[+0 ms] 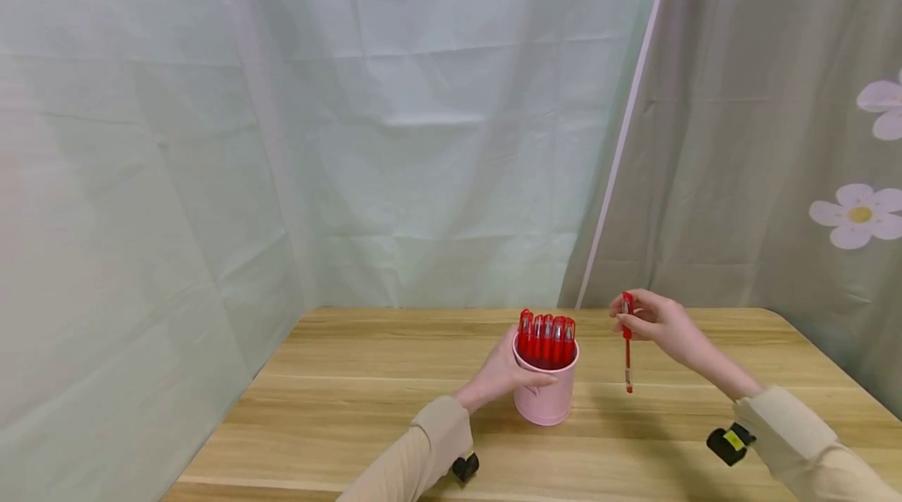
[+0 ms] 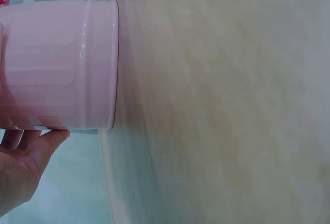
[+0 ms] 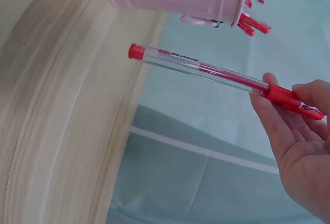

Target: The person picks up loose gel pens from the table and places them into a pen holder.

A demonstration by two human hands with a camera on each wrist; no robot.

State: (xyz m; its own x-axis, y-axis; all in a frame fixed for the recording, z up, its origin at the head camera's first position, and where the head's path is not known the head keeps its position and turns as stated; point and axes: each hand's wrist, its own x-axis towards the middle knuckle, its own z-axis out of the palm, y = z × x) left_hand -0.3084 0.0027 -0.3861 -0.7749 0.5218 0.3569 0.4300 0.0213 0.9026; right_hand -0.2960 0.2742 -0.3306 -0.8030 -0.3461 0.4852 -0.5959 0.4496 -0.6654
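Note:
A pink cylindrical pen cup (image 1: pixel 544 402) stands upright on the table, holding several red-capped pens (image 1: pixel 546 339) with their caps upward. My left hand (image 1: pixel 502 377) grips the cup from its left side, thumb across the front near the rim. To the right of the cup and above the tabletop, my right hand (image 1: pixel 655 319) pinches a clear-barrelled red pen (image 3: pixel 206 74) by its red cap. That pen hangs nearly vertical, cap end up. In the left wrist view, the cup's smooth wall (image 2: pixel 56 64) fills the upper left.
The wooden table (image 1: pixel 352 408) reaches back to pale hanging curtains (image 1: pixel 437 134). A grey curtain with white flowers (image 1: pixel 856 216) hangs on the right. Black wrist devices (image 1: pixel 730 443) sit by both sleeves.

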